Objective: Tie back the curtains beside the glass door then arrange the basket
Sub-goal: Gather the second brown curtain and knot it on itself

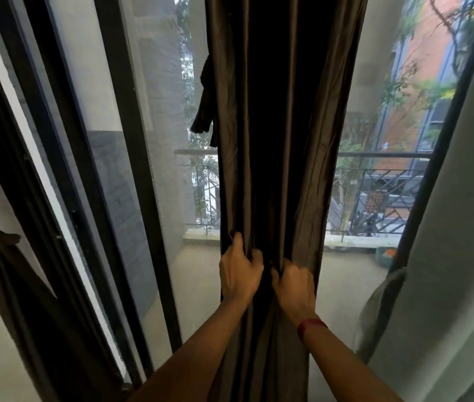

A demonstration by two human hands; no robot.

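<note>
The dark brown curtain (pixel 273 126) hangs gathered into a column straight ahead of me, in front of the glass door (pixel 148 140), and I have it by its folds at about waist height. My left hand (pixel 240 269) is curled closed on a bunch of pleats on the column's left side, thumb up along the fabric. My right hand (pixel 295 281), just beside the left and nearly touching it, is fisted on the folds at the middle-right, a red band (pixel 311 326) on that wrist.

I judge the cloth soft and limp with some weight to it. It creases deeply, has a slight sheen, and would likely slide through a loose hold. The sensible place to take it is where my hands already are, around the whole bundle, not by one edge, so the pleats stay together while a tie goes round.

Above my left hand and off to that side, a dark fabric strip (pixel 205 105) dangles from the curtain's edge; it looks like the tie-back, though I cannot tell for sure. Far to the left of my hands, a second curtain (pixel 0 256) is already cinched with a knot. To the right of my right hand, low down, a pale fabric shape (pixel 383 309) leans against the wall. I see no basket that I can be sure of.
</note>
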